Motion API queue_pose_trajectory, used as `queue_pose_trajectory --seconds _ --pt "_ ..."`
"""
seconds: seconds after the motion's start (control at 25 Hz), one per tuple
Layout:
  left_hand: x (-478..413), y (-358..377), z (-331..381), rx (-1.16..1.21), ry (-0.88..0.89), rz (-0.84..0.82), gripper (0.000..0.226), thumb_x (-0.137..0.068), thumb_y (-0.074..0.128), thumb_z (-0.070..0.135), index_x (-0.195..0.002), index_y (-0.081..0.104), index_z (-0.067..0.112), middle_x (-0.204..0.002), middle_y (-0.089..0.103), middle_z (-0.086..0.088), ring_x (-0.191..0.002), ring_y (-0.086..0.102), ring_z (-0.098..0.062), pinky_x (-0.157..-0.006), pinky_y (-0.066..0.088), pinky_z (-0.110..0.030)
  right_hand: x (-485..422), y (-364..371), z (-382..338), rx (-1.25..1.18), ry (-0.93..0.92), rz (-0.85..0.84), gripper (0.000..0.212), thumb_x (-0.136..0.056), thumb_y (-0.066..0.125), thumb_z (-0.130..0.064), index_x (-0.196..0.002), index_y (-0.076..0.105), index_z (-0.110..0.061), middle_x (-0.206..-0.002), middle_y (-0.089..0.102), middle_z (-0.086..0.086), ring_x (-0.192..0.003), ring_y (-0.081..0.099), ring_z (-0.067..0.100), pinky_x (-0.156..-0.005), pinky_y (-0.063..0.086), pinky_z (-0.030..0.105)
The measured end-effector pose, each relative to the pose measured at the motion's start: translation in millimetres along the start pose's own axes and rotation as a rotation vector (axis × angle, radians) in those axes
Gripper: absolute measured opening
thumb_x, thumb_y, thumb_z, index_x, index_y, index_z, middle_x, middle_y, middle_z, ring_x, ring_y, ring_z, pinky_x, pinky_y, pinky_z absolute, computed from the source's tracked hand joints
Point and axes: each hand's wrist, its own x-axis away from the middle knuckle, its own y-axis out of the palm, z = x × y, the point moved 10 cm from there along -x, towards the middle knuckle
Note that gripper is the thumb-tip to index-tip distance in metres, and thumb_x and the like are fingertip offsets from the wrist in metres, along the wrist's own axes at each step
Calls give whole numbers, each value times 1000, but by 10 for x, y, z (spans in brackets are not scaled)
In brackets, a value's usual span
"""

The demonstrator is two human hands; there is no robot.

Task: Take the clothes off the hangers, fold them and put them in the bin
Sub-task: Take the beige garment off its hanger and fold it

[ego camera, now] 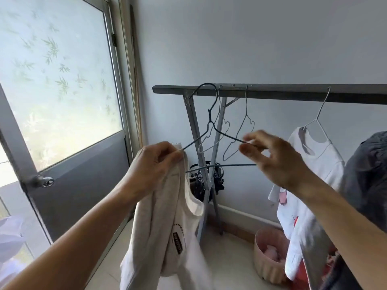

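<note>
Cream shirt (167, 237) hung bunched from the left hand (155, 166). Its fingers were curled tight round the shirt's shoulder, just where the left tip of the dark wire hanger (230, 164) met the cloth. The right hand (272, 158) pinched the hanger's other shoulder between thumb and forefinger, with the remaining fingers loosely spread. The hanger's hook sat up at the rail (293, 94). Low on the right, a pink bin (259, 258) stood on the floor, partly behind a white T-shirt (318, 162) on its own hanger.

Pale wall (261, 42), frosted glass door (56, 84)
</note>
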Motion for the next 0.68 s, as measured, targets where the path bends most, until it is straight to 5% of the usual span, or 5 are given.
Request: queue_pose_trajectory --seconds 0.16,0.4,0.52,0.68 --pt "101 85 -15 84 -71 13 20 -82 74 31 -69 67 18 -64 64 8 -59 54 -2 -58 47 -20 -66 232 -333 43 -92 -74 26 -95 49 -48 -101 62 -27 -70 59 -15 -72 58 14 -73 42 31" --pt "311 513 -130 569 -372 -326 14 -88 63 18 -83 67 5 -71 63 0 -64 56 -7 -59 48 -15 -83 31 -441 170 -108 10 14 -96 50 -47 -99 58 -36 -80 65 -19 -78 61 13 -68 40 28" --pt "222 442 -262 457 -369 -177 22 -96 55 16 -76 63 12 -66 58 6 -62 52 -6 -61 47 -16 -97 -174 -360 260 -70 -30 15 -96 51 -48 -98 61 -38 -90 70 -18 -86 63 14 -71 40 28" --pt "48 295 -297 306 -264 21 24 -97 56 19 -73 57 17 -66 51 8 -55 45 0 -56 39 -16 -207 -727 158 492 215 -26 11 -96 51 -43 -88 58 -38 -100 69 -8 -93 60 25 -78 40 33"
